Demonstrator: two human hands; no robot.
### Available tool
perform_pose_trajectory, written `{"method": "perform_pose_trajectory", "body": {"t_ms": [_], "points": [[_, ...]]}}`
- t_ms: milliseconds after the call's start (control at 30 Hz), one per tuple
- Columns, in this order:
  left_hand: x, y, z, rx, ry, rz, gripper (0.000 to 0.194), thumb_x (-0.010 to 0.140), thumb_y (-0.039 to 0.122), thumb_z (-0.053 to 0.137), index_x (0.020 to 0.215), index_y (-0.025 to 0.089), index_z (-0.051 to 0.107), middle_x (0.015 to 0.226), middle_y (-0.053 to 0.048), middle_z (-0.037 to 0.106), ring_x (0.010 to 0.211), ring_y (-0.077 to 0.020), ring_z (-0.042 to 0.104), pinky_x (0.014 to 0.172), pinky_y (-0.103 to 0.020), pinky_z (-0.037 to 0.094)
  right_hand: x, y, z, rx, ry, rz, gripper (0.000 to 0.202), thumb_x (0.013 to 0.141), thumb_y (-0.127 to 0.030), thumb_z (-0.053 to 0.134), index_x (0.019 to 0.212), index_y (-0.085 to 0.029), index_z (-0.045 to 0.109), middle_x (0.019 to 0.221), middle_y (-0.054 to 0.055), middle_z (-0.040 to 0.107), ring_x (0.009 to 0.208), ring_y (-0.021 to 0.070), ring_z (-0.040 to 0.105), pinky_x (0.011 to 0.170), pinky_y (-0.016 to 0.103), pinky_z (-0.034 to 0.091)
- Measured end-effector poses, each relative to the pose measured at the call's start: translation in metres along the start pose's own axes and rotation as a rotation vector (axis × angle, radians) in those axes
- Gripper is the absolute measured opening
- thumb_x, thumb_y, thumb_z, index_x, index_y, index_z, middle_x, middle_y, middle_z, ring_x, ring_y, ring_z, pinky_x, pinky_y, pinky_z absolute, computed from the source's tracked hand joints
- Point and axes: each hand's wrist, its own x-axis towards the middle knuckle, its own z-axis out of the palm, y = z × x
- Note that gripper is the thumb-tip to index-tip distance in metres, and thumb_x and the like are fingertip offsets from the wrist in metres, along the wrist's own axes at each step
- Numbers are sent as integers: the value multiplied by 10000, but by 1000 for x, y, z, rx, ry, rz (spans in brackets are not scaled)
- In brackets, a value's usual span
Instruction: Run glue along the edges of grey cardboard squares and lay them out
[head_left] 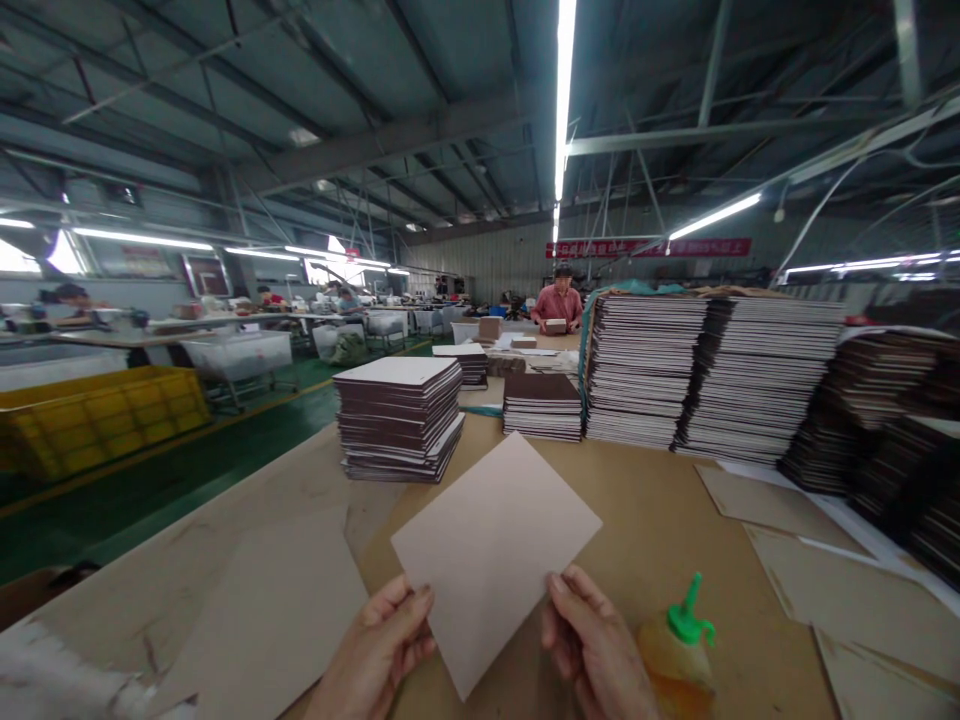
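Observation:
A pale rectangular board [495, 560] is held up over the table, turned so that one corner points toward me. My left hand [394, 635] pinches its left edge between thumb and fingers. On the right edge, my right hand [589, 630] grips it the same way. Close to my right hand stands a squeeze bottle [679, 665] with a green nozzle cap and amber liquid inside. A larger pale sheet [270, 600] lies on the table left of my left hand.
Beyond the board stand a stack of dark-edged panels [401, 420] and a lower dark stack [542, 405]. Tall stacks [645, 370] rise at the back right. Flat boards [855, 570] lie along the right side. Farther off, a person [557, 305] holds something, and a yellow bin [105, 415] is on the floor.

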Motion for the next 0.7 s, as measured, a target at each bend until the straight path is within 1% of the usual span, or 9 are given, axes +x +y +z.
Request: {"method": "perform_pose_trajectory", "body": {"t_ms": [100,167,233,333,433,500,567,633,700], "points": [[5,8,-7,42,-2,45,320,755,366,743,1039,229,690,949,-25,736,844,-171,664,743,-240,487,-4,-15,-3,38,75,-50,382,721,-482,777,914,-190,623,795,-41,622,487,27,432,375,106,293],[7,14,-9,89,-1,73,329,776,364,718,1075,236,676,984,-21,734,852,-171,664,749,-240,482,-5,-23,-6,44,107,-86,364,722,-465,781,911,-191,634,853,-35,620,511,33,443,372,113,300],[9,20,-9,123,2,100,342,782,349,707,1100,229,665,1011,-26,730,838,-172,663,727,-237,478,-4,-25,-8,42,114,-100,348,728,-460,779,870,-178,633,800,-37,602,501,36,425,357,113,287],[10,26,-5,134,-8,124,366,772,306,709,1121,209,655,1018,-38,728,842,-184,660,713,-242,477,-2,-22,-11,54,111,-78,345,732,-453,781,810,-157,623,661,-53,542,472,38,389,345,107,283],[11,29,-2,117,-37,126,362,759,282,718,1107,203,659,984,-35,732,830,-189,657,721,-258,489,-1,-18,-12,89,122,-52,362,702,-445,807,753,-160,591,588,-69,499,469,46,423,342,104,318],[13,29,-1,104,-53,117,324,757,285,728,1060,186,674,935,-36,734,765,-173,651,695,-257,495,1,-16,-14,115,148,-39,382,647,-415,849,752,-168,576,612,-72,523,493,51,492,346,99,355],[15,27,-1,77,-35,105,255,767,304,731,981,172,690,883,-32,731,701,-143,636,660,-237,495,2,-15,-16,135,179,-30,409,592,-373,885,772,-172,578,644,-73,554,526,61,561,375,95,416],[17,24,-2,30,-5,95,204,791,320,715,935,177,687,883,-23,725,683,-118,631,641,-213,493,3,-14,-18,154,203,-27,429,562,-348,901,794,-176,583,687,-69,590,573,79,624,445,107,496],[19,20,-2,-42,25,72,180,802,304,709,940,194,674,911,-17,722,706,-113,647,642,-207,503,4,-11,-19,169,213,-34,438,556,-345,903,812,-183,587,733,-62,617,649,105,674,530,127,553]]}}
